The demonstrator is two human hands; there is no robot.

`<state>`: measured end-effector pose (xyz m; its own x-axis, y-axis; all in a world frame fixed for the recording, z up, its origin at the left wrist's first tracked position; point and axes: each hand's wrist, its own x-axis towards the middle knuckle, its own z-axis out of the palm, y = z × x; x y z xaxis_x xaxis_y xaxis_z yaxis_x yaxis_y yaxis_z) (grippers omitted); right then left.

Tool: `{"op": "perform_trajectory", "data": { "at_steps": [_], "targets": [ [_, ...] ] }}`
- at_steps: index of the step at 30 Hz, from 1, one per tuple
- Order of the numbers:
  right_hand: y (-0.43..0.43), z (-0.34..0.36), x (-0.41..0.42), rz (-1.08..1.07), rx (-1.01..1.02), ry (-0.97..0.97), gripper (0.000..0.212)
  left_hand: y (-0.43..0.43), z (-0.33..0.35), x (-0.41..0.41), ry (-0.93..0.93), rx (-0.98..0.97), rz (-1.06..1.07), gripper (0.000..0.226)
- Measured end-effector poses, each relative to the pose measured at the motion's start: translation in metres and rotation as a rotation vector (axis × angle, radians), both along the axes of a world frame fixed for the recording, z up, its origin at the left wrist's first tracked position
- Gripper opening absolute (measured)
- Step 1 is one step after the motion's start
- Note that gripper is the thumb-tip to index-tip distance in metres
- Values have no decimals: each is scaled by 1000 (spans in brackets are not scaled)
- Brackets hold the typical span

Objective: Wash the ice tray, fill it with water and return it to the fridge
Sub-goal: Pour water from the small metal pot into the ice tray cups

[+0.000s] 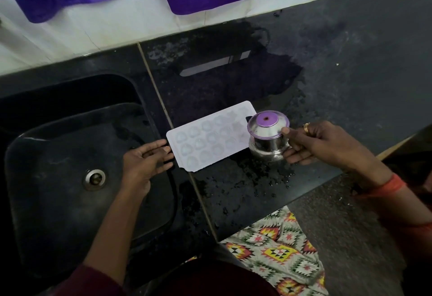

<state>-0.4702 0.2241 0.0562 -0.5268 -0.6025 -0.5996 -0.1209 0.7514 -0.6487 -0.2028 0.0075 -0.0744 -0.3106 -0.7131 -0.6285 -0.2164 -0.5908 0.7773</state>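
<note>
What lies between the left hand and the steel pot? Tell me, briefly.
The ice tray, flat on the wet counter, in the head view. The left hand touches one end; the pot, held by the right hand, covers the other.

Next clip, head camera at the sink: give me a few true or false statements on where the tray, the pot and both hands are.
1. The ice tray lies on the counter, beside the sink. True.
2. The right hand holds a steel pot at the tray's right end. True.
3. The left hand grips a sponge. False: its fingers touch the tray's left end and hold nothing.
4. The counter around the tray is dry. False: wet patches and drops show on it.
</note>
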Motion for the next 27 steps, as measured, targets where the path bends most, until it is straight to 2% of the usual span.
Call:
{"op": "perform_trajectory", "data": {
  "at_steps": [13, 23, 27],
  "targets": [
    [2, 2, 2, 0, -17, -4, 51, 1, 1, -2, 3, 9, 8, 15],
    [1, 4, 5, -18, -89, -5, 72, 1, 2, 0, 3, 8, -3, 21],
    [-4, 6, 4, -46, -99, 0, 68, 2, 2, 0, 10, -1, -9, 20]
  ]
}}
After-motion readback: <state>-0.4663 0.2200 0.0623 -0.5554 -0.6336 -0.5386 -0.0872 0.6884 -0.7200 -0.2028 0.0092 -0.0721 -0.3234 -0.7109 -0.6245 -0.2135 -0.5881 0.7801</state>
